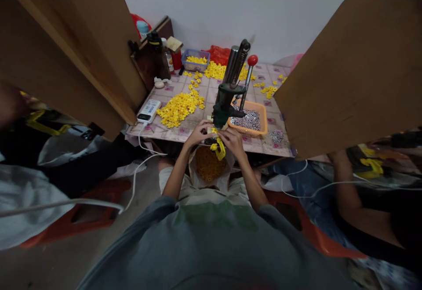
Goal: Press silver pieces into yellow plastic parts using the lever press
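My left hand (197,133) is at the left of the base of a dark green hand press (223,110), its fingers curled in under the press head. From the other side my right hand (232,140) reaches in, fingertips bent together. A small yellow flower-shaped piece (214,130) shows between the fingertips of both hands, under the press. What each hand grips is too small to make out. A yellow plastic bracket (220,150) hangs from the front of the press, above an open bag (231,167) of yellow pieces between my knees. The red-knobbed lever (252,60) stands raised.
An orange tray (264,121) of small silver metal parts is right of the press. Yellow piles (180,109) and a blue basket (191,67) lie left and behind. A white power bank (149,110) trails a cable. Cardboard panels (349,70) flank the table; people sit both sides.
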The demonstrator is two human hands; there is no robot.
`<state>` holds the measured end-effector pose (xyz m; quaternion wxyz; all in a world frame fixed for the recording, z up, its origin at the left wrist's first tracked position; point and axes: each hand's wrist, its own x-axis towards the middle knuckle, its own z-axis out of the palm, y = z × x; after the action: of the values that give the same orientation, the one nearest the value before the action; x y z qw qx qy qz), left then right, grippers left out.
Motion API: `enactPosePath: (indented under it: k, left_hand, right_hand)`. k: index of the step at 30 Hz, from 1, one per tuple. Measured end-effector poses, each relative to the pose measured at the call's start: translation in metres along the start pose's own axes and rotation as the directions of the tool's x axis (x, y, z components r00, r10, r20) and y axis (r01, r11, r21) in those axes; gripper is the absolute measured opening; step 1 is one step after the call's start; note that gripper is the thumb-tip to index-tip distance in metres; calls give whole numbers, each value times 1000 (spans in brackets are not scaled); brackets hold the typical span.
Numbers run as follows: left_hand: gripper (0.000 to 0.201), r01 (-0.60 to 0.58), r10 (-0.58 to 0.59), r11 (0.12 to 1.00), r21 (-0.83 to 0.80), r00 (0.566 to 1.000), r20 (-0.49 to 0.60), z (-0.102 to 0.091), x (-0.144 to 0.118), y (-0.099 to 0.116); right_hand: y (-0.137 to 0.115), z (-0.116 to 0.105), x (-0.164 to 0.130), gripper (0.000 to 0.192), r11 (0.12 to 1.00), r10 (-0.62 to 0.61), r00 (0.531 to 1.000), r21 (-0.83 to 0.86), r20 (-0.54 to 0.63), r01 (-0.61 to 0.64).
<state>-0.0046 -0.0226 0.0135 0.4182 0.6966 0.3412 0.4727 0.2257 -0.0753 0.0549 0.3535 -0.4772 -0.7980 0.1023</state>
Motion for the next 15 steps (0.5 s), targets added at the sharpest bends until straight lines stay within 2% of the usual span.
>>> enactPosePath:
  k: [4, 7, 9, 10, 11, 12, 13, 14, 15]
  left_hand:
    - [53, 2, -1, 1000, -8, 999, 40, -3, -2, 3]
    - [52, 0, 1, 1000, -8, 998, 58, -3, -2, 6]
    - [53, 8, -7, 1000, -3, 999, 52, -3, -1, 7]
    - [53, 17, -17, 1000, 2, 999, 44, -2, 0, 8]
    - [53, 27, -27, 1000, 5, 999, 33, -1, 1, 8]
    - [52, 35, -35, 999, 6, 999, 21, 0, 2, 8]
    - [52, 41, -41, 999, 5, 999, 7, 1, 3, 8]
    - [52, 42, -42, 999, 2, 999, -13, 2, 4, 7]
    - [53, 42, -42, 999, -3, 999, -34, 4, 5, 6]
  right_hand:
    - [-10, -2, 5, 39, 989, -84, 992, -115, 96, 95]
    - [-14, -4, -3, 38, 975, -135, 980, -155, 143, 157]
    - [-13, -9, -4, 42, 972, -132, 989, -185, 64, 142]
    - [-10, -13, 2, 45, 976, -98, 994, -197, -48, 87]
    - [-7, -20, 14, 50, 982, -39, 978, -191, -204, 0]
    - [-2, -28, 34, 56, 984, 37, 926, -149, -375, -100]
    - [5, -38, 60, 61, 981, 122, 844, -66, -522, -182]
    - [12, -48, 93, 67, 971, 214, 754, 49, -621, -235]
    - [20, -58, 128, 70, 959, 284, 707, 173, -648, -226]
